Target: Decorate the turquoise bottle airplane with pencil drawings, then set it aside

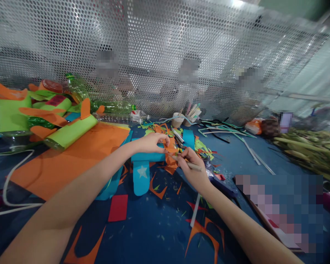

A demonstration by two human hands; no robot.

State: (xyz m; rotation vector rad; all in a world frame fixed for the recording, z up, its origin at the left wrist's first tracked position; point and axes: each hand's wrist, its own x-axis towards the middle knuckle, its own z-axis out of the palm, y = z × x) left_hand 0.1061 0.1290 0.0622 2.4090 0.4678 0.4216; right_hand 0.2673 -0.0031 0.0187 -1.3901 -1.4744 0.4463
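Note:
My left hand (154,143) reaches over a toy plane wrapped in blue paper (150,157), fingers curled onto an orange paper piece (170,145) at its right end. A blue wing (142,180) with a pale star sticks out toward me. My right hand (192,165) grips a slim pale pen (194,167), its point against the orange paper close to the left fingertips. The exact contact of the left fingers is partly hidden. Behind my right hand lies a separate strip of blue paper (188,138).
Orange sheets (79,157) and green bottle planes (71,132) lie at left. Two cups of pens (191,116) stand before a perforated metal screen (154,47). Orange scraps (205,236), a red paper square (118,208) and a glue stick (195,211) lie nearer. Dried husks (305,150) are at right.

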